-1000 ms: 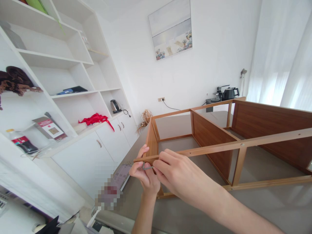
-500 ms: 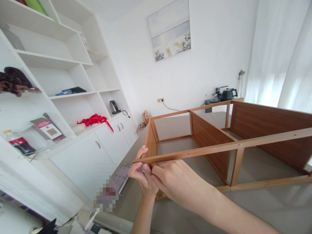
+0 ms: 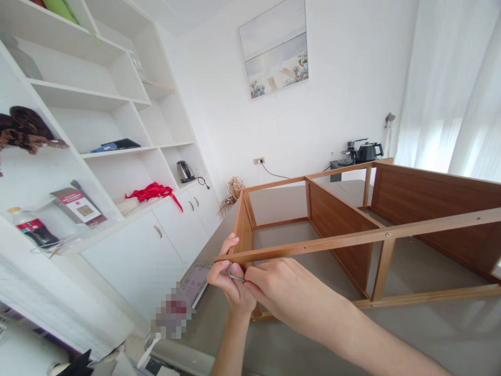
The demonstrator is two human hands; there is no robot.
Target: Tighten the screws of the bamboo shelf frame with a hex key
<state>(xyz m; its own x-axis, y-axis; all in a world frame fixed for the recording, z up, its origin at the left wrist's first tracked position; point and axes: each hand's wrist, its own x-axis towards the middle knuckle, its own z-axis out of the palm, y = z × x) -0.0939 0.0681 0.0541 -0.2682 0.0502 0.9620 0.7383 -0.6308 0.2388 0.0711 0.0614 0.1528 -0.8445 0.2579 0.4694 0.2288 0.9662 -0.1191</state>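
A brown wooden shelf frame (image 3: 329,241) with panels set between its rails lies on its side. My left hand (image 3: 236,296) wraps round the near-left corner of the frame, some fingers behind the rail and others below it. Between the fingers of my right hand (image 3: 282,286) is the long end of a bent grey hex key (image 3: 236,277). The key's short end points up at the underside of the rail's end, beside my left fingers. Whether its tip sits in a screw head is hidden.
The frame rests on a grey-brown table (image 3: 422,334). A phone (image 3: 194,284) showing a timer lies left of my hands. White shelving (image 3: 117,151) along the left holds a kettle (image 3: 183,171), red cloth (image 3: 154,192) and a cola bottle (image 3: 33,227). A coffee maker (image 3: 366,151) stands at the back right.
The view has shifted very slightly. My hands, the hex key and the frame keep nearly the same positions relative to each other.
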